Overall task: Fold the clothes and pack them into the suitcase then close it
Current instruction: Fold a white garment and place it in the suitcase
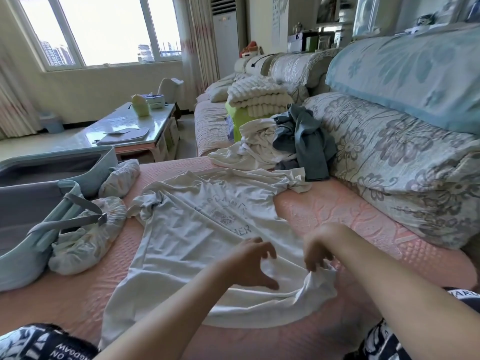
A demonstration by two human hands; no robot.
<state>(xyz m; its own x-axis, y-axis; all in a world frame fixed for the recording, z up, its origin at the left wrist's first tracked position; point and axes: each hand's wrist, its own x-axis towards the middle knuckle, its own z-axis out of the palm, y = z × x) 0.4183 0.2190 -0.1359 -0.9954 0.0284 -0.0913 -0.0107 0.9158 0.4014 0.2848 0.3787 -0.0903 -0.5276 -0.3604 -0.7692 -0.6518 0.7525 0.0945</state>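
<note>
Pale blue hard-shell suitcase (pixel 23 263): open, at the far left.
White printed cotton T-shirt (pixel 197 229): spread rumpled on the pink quilted sofa seat (pixel 337 216), near me.
Left hand (pixel 253 263): my fingers apart above the hem, holding nothing.
Right hand (pixel 318 249): my fingers pinch a bunched shirt corner.
Risk: tugging one corner alone could drag the shirt askew, creasing my fold.

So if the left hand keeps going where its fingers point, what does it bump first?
Probably the right hand, which pinches the white T-shirt right ahead of the left hand. Depth is unclear, so it might brush the bunched cloth first.
</note>
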